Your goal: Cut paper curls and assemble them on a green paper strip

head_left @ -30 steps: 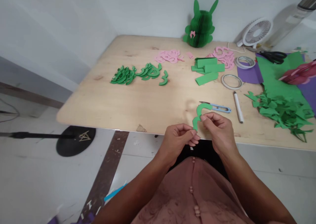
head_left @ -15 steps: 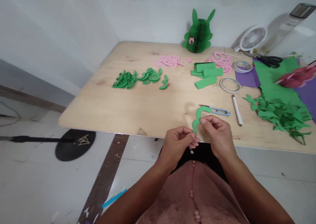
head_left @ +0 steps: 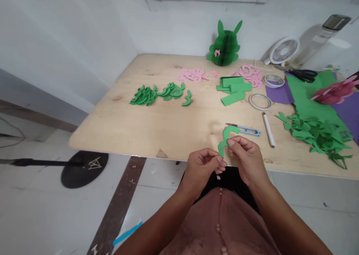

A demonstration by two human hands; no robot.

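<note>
A curvy green paper piece [head_left: 227, 134] is held at the table's front edge. My left hand [head_left: 204, 169] pinches its lower end, and my right hand [head_left: 246, 155] pinches it near the middle. Just beyond lie blue-handled thread snips [head_left: 249, 130], partly behind the paper. A white marker [head_left: 268, 129] rests to the right of them. Cut green curved pieces lie in a left pile [head_left: 143, 95] and a middle pile [head_left: 171, 91], with a separate small one [head_left: 187, 98] beside them. Folded green strips [head_left: 237, 85] are stacked farther back.
Along the back stand a green honeycomb paper figure [head_left: 224, 48] and a white fan [head_left: 284, 51]. Pink cutouts [head_left: 193, 75], tape rolls [head_left: 260, 102], black scissors [head_left: 304, 75], green scraps [head_left: 319, 129] and a pink paper figure [head_left: 333, 92] also lie on the table [head_left: 112, 124].
The camera view has tilted slightly, so the table and its objects appear a little lower. Both hands keep their hold on the green paper piece.
</note>
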